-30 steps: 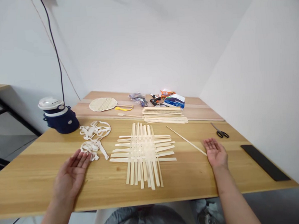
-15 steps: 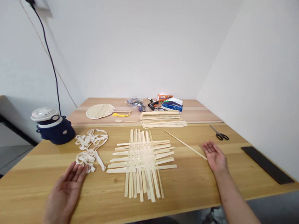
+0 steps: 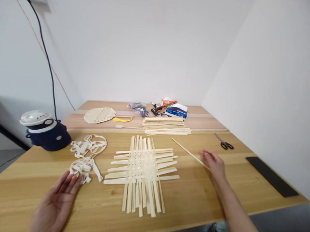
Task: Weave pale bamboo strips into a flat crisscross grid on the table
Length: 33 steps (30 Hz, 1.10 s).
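The left hand [image 3: 54, 206] lies open above the table [image 3: 29, 192], fingers spread and grasping nothing, its fingertips just beside a tangle of cream ribbon [image 3: 80, 165]. The right hand [image 3: 213, 165] has its fingers loosely curled at the end of a thin wooden stick [image 3: 189, 154]; whether its grip has closed on the stick cannot be told. Between the hands, flat on the table, lies a woven mat of pale wooden strips [image 3: 142, 168], its loose ends sticking out on every side. Farther along the table are a stack of loose strips [image 3: 166, 125] and a round woven disc [image 3: 99, 115]. A navy pot with a white lid [image 3: 48, 139] stands at the left, with scissors [image 3: 224, 145] and a black bar [image 3: 272, 175] at the right.
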Motion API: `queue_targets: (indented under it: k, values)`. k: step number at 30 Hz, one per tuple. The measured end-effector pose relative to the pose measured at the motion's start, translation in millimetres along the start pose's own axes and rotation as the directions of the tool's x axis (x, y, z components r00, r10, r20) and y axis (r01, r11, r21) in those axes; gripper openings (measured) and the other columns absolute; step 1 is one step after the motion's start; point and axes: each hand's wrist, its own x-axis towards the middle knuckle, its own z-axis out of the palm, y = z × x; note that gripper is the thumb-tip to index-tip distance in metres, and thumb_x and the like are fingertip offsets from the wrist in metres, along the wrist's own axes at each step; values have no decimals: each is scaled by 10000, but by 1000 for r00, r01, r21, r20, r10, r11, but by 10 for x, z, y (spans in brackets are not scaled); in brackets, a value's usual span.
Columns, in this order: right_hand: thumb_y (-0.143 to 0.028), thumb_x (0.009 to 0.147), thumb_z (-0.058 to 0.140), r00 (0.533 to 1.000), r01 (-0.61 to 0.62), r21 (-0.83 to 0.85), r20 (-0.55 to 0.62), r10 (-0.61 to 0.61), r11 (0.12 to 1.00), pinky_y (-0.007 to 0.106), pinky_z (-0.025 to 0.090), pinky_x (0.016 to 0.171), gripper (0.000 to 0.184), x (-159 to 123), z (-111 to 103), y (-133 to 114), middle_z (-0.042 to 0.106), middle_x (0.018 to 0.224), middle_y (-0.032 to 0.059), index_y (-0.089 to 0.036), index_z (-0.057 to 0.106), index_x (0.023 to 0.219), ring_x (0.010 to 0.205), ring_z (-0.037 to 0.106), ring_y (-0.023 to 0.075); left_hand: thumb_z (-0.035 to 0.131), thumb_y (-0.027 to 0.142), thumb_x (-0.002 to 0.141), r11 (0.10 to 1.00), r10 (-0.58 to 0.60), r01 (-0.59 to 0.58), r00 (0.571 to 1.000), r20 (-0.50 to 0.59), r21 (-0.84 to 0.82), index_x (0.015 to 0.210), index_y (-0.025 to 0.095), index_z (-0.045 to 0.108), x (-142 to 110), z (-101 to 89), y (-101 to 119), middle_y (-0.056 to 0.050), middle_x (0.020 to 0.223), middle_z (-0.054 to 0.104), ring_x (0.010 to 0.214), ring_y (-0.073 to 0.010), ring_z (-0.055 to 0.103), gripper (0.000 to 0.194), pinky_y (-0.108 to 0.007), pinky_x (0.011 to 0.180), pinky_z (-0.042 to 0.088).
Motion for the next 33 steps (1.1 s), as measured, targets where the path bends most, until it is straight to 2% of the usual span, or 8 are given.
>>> queue_targets:
  k: [3, 6, 9, 13, 20, 25, 30, 33]
  values:
    - [-399, 641, 737, 985, 162, -264, 97, -140, 951, 446, 482, 931, 260, -19, 174, -33, 707, 927, 59, -227, 714, 835, 960, 593, 258, 380, 153, 917, 1000, -13, 13, 1000, 22, 12, 822, 215, 714, 32, -17, -8, -1, 904, 746, 1213, -131, 594, 353, -275, 1078, 464]
    - [-315, 675, 687, 953, 299, -444, 183, -241, 845, 457, 435, 963, 154, -65, 361, -10, 674, 934, 67, -240, 689, 810, 993, 550, 273, 409, 179, 901, 999, -11, 10, 999, 43, 34, 822, 230, 718, 59, -29, -18, 2, 893, 751, 1224, -143, 590, 323, -288, 1077, 467]
    - [-266, 758, 579, 920, 392, -550, 239, -311, 738, 447, 436, 926, 97, -155, 505, 49, 644, 929, 89, -225, 646, 815, 974, 535, 272, 419, 183, 890, 999, -12, 11, 1000, 29, 34, 813, 228, 721, 74, -37, -26, -4, 864, 750, 1246, -157, 577, 315, -307, 1094, 452]
    - [-243, 827, 465, 882, 468, -616, 283, -377, 634, 433, 435, 892, 141, -252, 571, 98, 634, 949, 111, -208, 601, 834, 962, 513, 273, 443, 169, 864, 1000, -13, 13, 999, 42, 8, 829, 225, 723, 104, -55, -34, -1, 874, 753, 1240, -162, 583, 287, -327, 1105, 433]
    - [-291, 875, 434, 864, 488, -674, 285, -415, 554, 391, 437, 871, 177, -260, 536, 107, 642, 964, 113, -204, 588, 859, 961, 516, 262, 463, 139, 831, 999, -23, 24, 999, 22, -28, 845, 189, 725, 122, -39, -31, -23, 916, 749, 1223, -182, 592, 267, -365, 1128, 390]
    - [-317, 880, 435, 874, 465, -697, 265, -406, 546, 376, 431, 845, 183, -269, 520, 73, 649, 918, 99, -215, 567, 805, 926, 517, 257, 417, 142, 896, 1000, -21, 22, 999, 30, -18, 860, 188, 726, 99, -32, -28, -27, 927, 739, 1060, -142, 663, 314, -335, 1115, 409]
    - [-313, 838, 429, 885, 447, -697, 254, -390, 561, 365, 429, 810, 152, -267, 521, 24, 633, 842, 88, -229, 523, 752, 904, 517, 257, 436, 176, 927, 1000, -2, 3, 995, 104, -12, 897, 194, 727, 192, -116, -57, -27, 942, 732, 921, -120, 696, 293, -231, 932, 562]
    - [-338, 827, 413, 902, 410, -703, 215, -375, 582, 353, 428, 767, 166, -274, 528, 13, 630, 823, 89, -231, 510, 745, 891, 528, 257, 444, 189, 921, 1000, 5, -4, 993, 121, -14, 909, 194, 725, 246, -160, -62, -28, 925, 733, 879, -126, 699, 282, -210, 822, 609]
